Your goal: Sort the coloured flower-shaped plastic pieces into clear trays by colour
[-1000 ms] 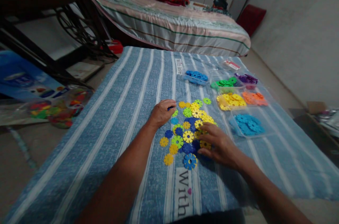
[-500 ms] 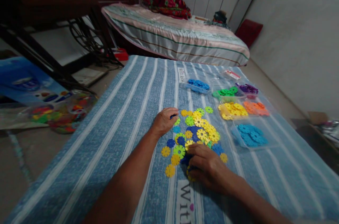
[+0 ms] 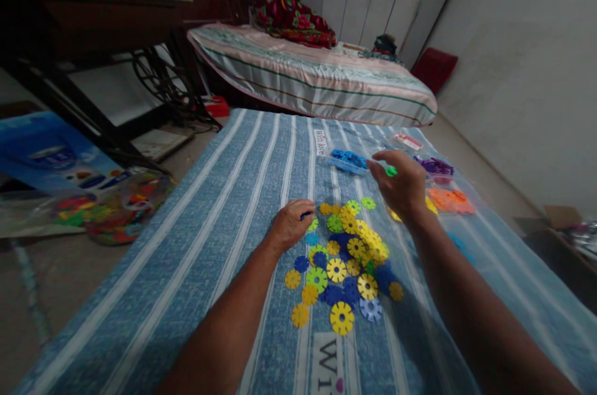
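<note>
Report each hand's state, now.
Left hand: closed, holding at least one dark blue piece.
Right hand: fingers curved, near the blue pieces; whether it holds anything cannot be told.

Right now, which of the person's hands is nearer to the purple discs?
Right. The right hand is close to the purple discs, just left of them in the picture; the left hand is farther away, at the upper left edge of the loose discs.
</note>
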Demonstrator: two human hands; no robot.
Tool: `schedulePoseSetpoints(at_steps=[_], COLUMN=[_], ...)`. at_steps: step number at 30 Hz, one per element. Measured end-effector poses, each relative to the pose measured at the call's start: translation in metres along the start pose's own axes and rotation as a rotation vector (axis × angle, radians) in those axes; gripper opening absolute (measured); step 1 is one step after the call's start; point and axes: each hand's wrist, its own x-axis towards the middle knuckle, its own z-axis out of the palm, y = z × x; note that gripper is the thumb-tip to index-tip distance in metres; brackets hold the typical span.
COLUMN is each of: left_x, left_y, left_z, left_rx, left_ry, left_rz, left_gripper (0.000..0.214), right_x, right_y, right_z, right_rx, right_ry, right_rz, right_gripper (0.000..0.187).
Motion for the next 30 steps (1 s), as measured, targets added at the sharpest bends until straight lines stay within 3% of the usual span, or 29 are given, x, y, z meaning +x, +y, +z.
schedulePoseSetpoints(at_steps=[3, 9, 12, 20, 30], left_x=[0.0, 0.0, 0.001, 0.003, 0.003], left_y=[0.001, 0.003, 0.002, -0.002, 0.001], left_z=[0.0, 0.0, 0.001, 0.006, 0.004], left_rx=[-0.003, -0.011, -0.015, -0.023, -0.007], left_ry=[-0.001, -0.009, -0.002, -0.006, -0.016], left_rz=[0.001, -0.003, -0.02, -0.021, -0.022], left_gripper=[0.017, 0.018, 0.017, 0.017, 0.018], right_x=[-0.011, -0.073, -0.092, -0.135, -0.149], right_y=[-0.002, -0.007, -0.006, -0.02, -0.026], right_z=[-0.002, -0.013, -0.029, -0.066, -0.073], right_rx=[-0.015, 0.096, 0.133, 0.207, -0.044], right_ry=[-0.063, -0.501, -0.649, -0.907, -1.093], right_rz=[-0.057, -0.038, -0.007, -0.127, -0.222], right_gripper=[0.017, 0.021, 0.018, 0.011, 0.042])
